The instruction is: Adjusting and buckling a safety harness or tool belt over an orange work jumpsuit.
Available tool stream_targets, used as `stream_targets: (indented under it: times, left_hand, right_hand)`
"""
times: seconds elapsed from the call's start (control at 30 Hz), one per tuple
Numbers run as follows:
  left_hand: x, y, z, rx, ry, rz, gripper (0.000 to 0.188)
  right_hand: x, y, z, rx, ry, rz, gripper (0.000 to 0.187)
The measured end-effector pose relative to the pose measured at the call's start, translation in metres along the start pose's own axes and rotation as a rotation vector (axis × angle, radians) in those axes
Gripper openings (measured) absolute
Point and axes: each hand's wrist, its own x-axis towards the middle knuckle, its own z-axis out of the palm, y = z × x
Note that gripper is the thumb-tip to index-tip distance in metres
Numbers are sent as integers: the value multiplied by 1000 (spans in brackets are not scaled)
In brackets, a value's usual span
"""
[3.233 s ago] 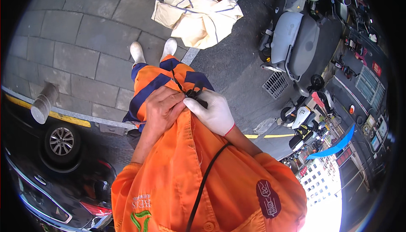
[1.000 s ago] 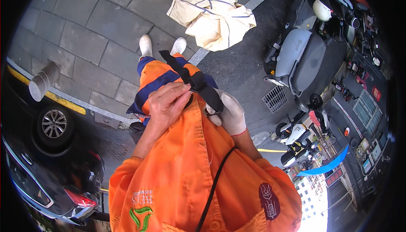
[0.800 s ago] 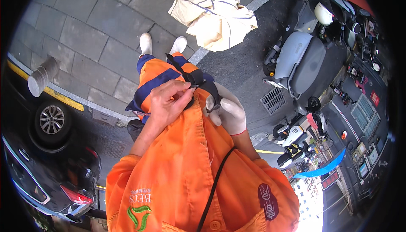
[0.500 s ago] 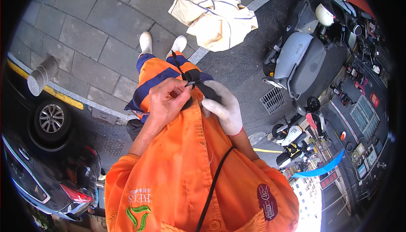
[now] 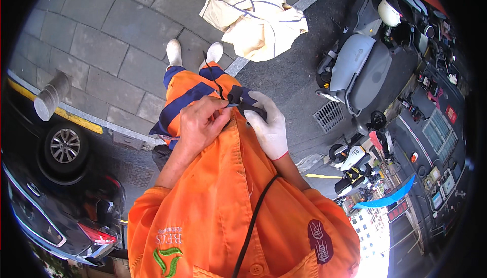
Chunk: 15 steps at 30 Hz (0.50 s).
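Note:
A black strap [image 5: 234,95] lies at waist height in front of me, by the lower hem of the orange jacket [image 5: 215,171]. My bare left hand [image 5: 200,122] is closed, with thumb and forefinger pinching the strap at its left end. My right hand [image 5: 270,126], in a white glove [image 5: 276,138], is curled round the strap's other part, thumb and fingers on either side. From the strap a thin black cord [image 5: 214,78] runs up over the orange and blue trousers [image 5: 190,93]. The strap's far end is hidden behind the gloved fingers.
A cream cloth bundle [image 5: 256,22] with dark bands lies ahead on the kerb. Grey scooters [image 5: 362,65] stand to the right, beside a drain grate [image 5: 328,116]. To the left are a stone bollard [image 5: 52,96] and a dark car [image 5: 61,212]. Grey paving [image 5: 106,40] surrounds my white boots [image 5: 174,52].
The gloved fingers have lifted and bent further over the strap, which shows less between my hands. My left hand has turned slightly and keeps its pinch. The view has shifted a little.

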Motion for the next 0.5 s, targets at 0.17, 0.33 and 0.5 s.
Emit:
stream_targets:
  times: [0.17, 0.33, 0.5]
  left_hand:
    - [6, 3, 2, 83, 27, 49, 17]
    - [4, 1, 2, 127, 32, 58, 18]
    - [2, 2, 4, 115, 54, 7, 17]
  right_hand:
    - [-1, -13, 1, -274, 76, -117, 43]
    - [1, -8, -2, -443, 237, -577, 37]
    - [-1, -14, -7, -758, 147, -748, 23]
